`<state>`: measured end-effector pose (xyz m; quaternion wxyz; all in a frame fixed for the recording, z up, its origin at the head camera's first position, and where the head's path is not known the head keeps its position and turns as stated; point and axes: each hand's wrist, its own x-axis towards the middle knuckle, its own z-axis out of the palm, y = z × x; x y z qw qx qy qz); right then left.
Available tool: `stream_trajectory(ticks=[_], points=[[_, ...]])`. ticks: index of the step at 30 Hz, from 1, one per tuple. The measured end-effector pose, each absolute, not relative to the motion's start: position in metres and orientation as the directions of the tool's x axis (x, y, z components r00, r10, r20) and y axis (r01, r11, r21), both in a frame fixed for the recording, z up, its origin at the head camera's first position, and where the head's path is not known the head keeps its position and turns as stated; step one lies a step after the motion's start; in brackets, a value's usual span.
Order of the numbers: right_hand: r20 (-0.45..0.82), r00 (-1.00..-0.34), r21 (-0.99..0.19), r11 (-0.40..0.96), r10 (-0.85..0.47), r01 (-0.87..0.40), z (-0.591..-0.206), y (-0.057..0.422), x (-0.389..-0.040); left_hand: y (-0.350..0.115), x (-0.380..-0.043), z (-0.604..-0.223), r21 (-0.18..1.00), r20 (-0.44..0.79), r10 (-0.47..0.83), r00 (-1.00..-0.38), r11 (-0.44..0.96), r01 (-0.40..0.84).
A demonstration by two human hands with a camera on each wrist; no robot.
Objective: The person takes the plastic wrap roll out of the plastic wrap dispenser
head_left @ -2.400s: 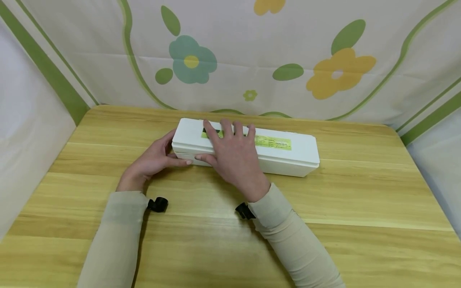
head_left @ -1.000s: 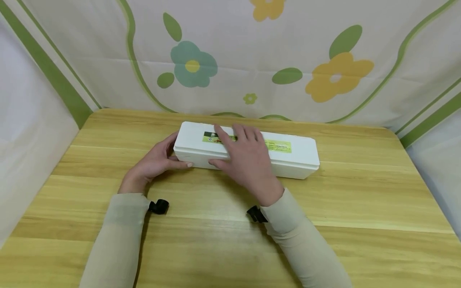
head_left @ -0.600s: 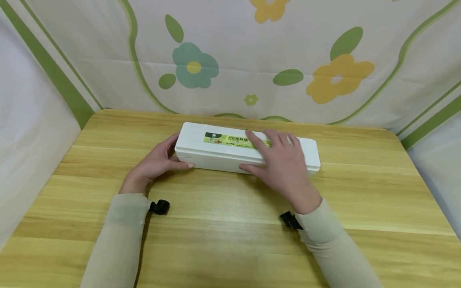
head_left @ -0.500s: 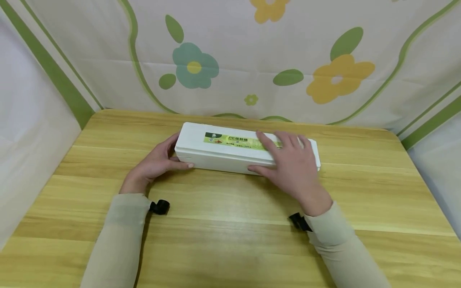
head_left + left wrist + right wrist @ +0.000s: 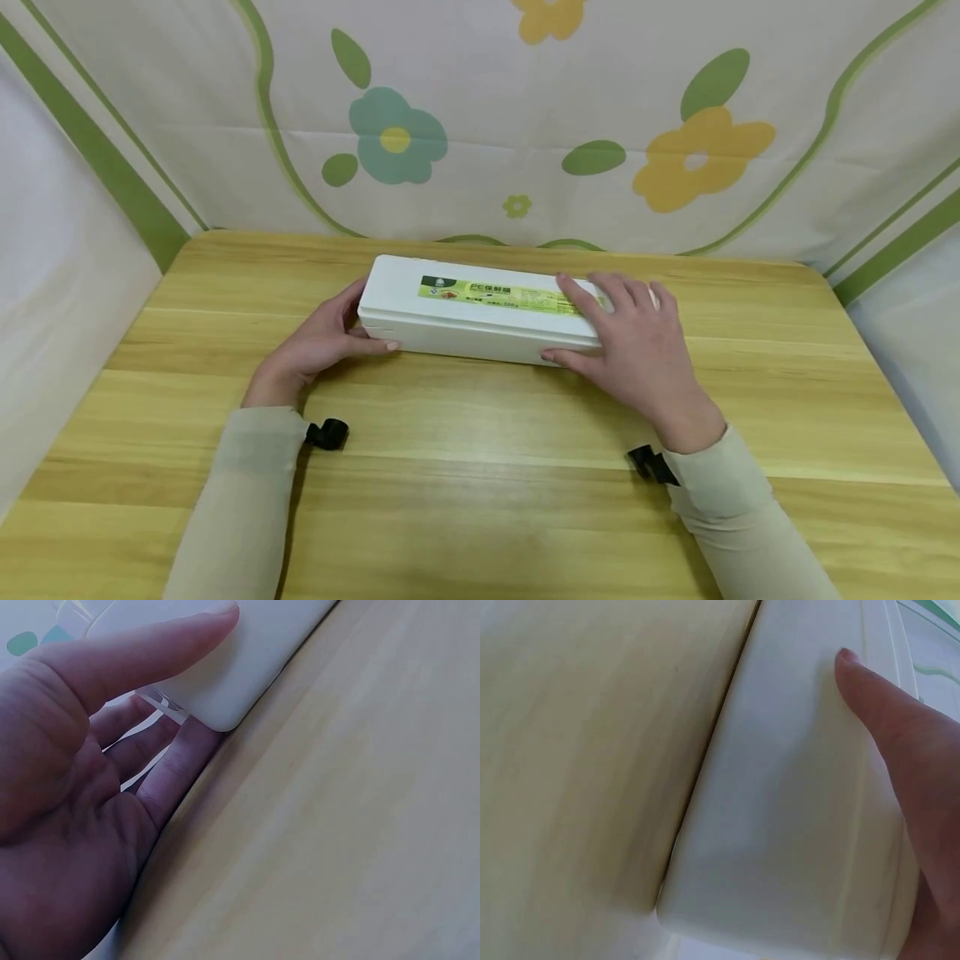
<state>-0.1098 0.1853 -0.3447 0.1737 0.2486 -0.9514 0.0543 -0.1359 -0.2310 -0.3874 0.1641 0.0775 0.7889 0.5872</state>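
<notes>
A long white cling film box lies on the table, its lid down and a green-and-yellow label on top. My left hand grips its left end, thumb along the front wall and the other fingers round the far side. In the left wrist view the thumb presses the box's white wall, with fingers reaching behind the corner. My right hand holds the right end, fingers spread over the lid and covering the label's end. Its thumb lies against the front wall in the right wrist view.
The wooden table runs under both forearms. A white cloth curtain with printed flowers hangs right behind the table's back edge, and more cloth closes off both sides. A black wrist mount sits at the left cuff, another mount at the right.
My right hand has slid rightward along the lid, from near the middle to the right end, uncovering the label's left and middle. The left hand and the box have stayed in place.
</notes>
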Motion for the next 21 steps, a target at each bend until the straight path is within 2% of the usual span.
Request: stream_trajectory(ticks=[12,21], points=[[0.328,-0.836,-0.027,0.881,-0.439,-0.473,-0.3475,0.1851,-0.1103,-0.2298,-0.1343,-0.3878,0.952,-0.171,0.308,-0.936,0.296,-0.076],[0.415,-0.774,0.019,0.855,-0.479,-0.519,-0.3500,0.1848,-0.1110,-0.2282,-0.1343,-0.3864,0.952,-0.160,0.318,-0.935,0.302,-0.060]])
